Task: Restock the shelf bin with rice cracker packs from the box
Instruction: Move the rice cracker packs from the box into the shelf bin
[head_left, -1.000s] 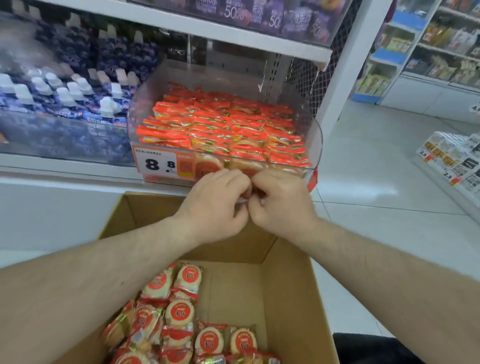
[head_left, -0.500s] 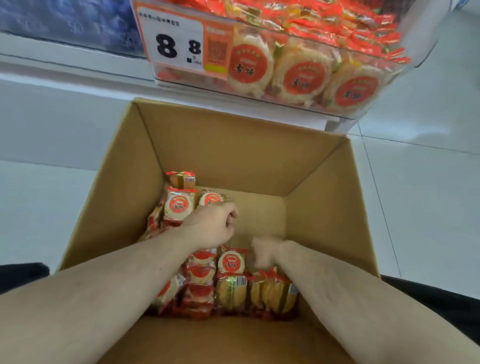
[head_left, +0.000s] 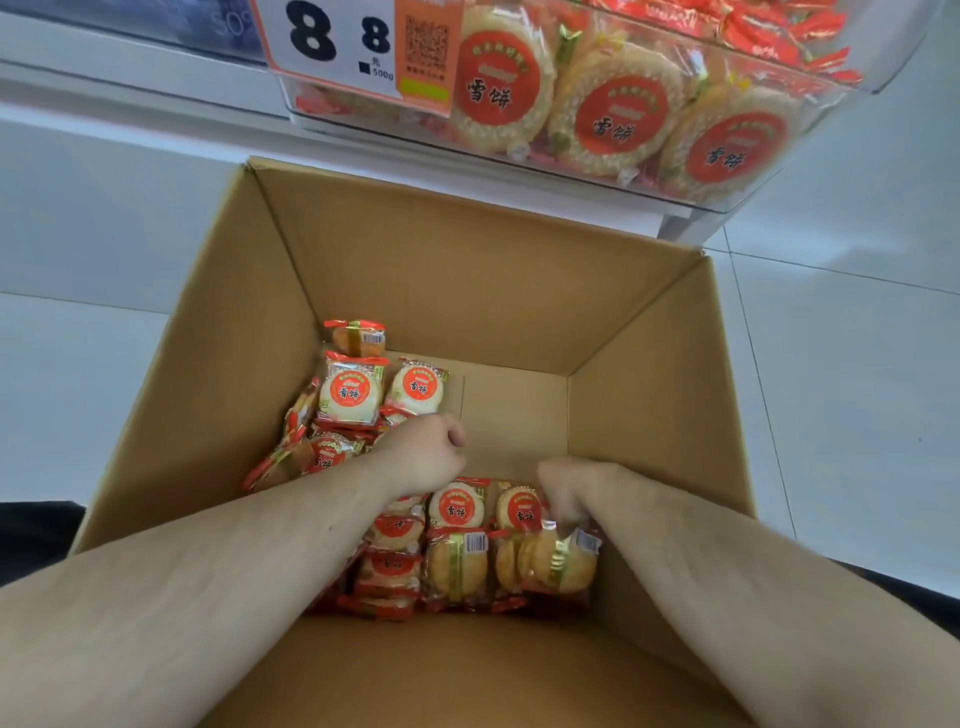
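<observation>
An open cardboard box (head_left: 415, 270) stands on the floor under the shelf, with several rice cracker packs (head_left: 353, 392) lying along its left and near sides. My left hand (head_left: 426, 457) hovers over the left pile, curled into a fist with nothing visible in it. At the near right corner, my right hand (head_left: 563, 493) reaches down and its fingers pinch a pack that lies back side up (head_left: 563, 566). The clear shelf bin (head_left: 883, 62) juts out above the box, packed with the same red-labelled packs.
A white and orange price tag (head_left: 332, 36) reading 8.8 is fixed to the bin front. The white shelf base (head_left: 130, 93) runs behind the box. Pale tiled floor (head_left: 857, 364) lies to the right. The box's far right floor (head_left: 514, 415) shows bare cardboard.
Both hands came down from the bin front into the box, and the view tilted down. The right hand has since closed on a pack at the near right; the left stays a fist.
</observation>
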